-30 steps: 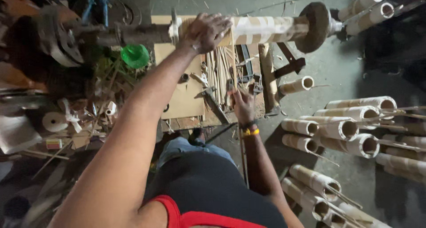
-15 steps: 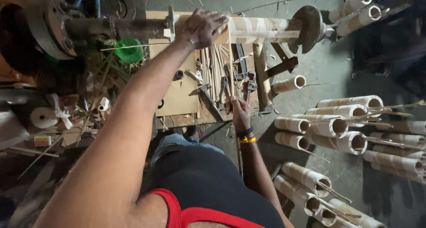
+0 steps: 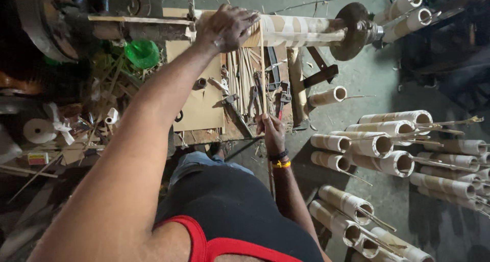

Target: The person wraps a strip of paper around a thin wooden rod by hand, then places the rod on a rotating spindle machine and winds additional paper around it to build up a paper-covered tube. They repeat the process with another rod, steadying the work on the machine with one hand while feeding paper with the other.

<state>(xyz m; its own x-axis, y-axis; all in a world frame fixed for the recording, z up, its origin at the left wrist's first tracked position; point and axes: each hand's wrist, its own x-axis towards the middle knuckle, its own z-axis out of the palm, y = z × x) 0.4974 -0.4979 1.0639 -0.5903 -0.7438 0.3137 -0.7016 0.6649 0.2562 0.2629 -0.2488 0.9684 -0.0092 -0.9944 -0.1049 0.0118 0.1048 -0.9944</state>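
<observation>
The left hand (image 3: 227, 27) is stretched out over a pale paper-wrapped roll (image 3: 296, 31) that is carried on a horizontal metal shaft (image 3: 138, 27), with the fingers spread and laid flat on the roll's near end; its grip is apart, pressed on the roll rather than clamped round it. The right hand (image 3: 272, 133) is held lower and nearer the body, with a black and yellow wristband (image 3: 279, 160) at the wrist, and its grip is closed on a thin stick (image 3: 262, 73). The stick is held nearly upright in the view, running from the right hand up to the roll, where its top end lies across the roll just beside the left hand's fingertips. A rusty round disc (image 3: 352, 30) is seen at the far right end of the roll. Below the shaft, a cardboard-covered surface (image 3: 201, 98) is strewn with a bundle of similar sticks (image 3: 242, 78) and hand tools, among them pliers (image 3: 283, 96). A green plastic cup (image 3: 143, 53) is seen to the left beneath the shaft. On the floor to the right, many finished paper tubes (image 3: 388, 139) are laid in rows, most with a thin stick protruding from one end.
</observation>
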